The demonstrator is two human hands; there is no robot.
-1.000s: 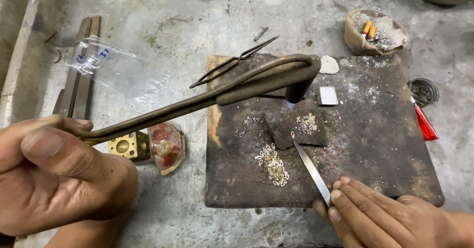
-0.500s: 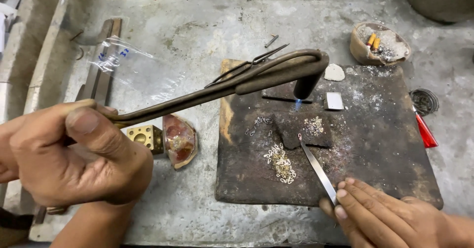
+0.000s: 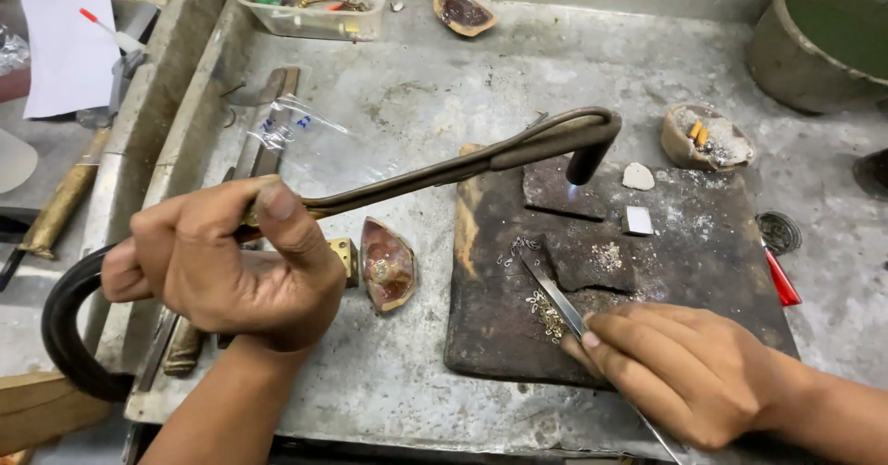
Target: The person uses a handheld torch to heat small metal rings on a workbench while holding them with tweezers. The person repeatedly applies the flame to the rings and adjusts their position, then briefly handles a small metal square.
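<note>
While the left hand [image 3: 222,261] is clenched around the grip of a long, curved, dark metal blowtorch [image 3: 462,164], the tube runs up and to the right so that its down-turned nozzle hangs just above the far part of a dark, scorched rectangular slab [image 3: 490,335]; a small bluish flame shows under the nozzle, and held this way the heat stays well apart from both hands; a thick black hose [image 3: 60,322] loops from below that hand toward the near left corner. The right hand [image 3: 680,368] pinches a pair of slim steel tweezers [image 3: 555,300] between thumb and fingers, low and nearly flat over the slab, so the tips sit at a cluster of tiny silvery metal pieces [image 3: 546,312] near the slab's middle; a small dark block [image 3: 597,257] lies just beside them, probably as a raised rest. The slab lies on a grey metal tray [image 3: 444,86] with upturned edges; open tray floor lies behind and to the left of it, while its right edge is crowded by a red-handled tool [image 3: 782,280]; a small white square piece [image 3: 637,220] lies on the slab near the nozzle; a reddish shell-shaped dish [image 3: 387,264] sits between the left hand and the slab, close to the torch's path.
</note>
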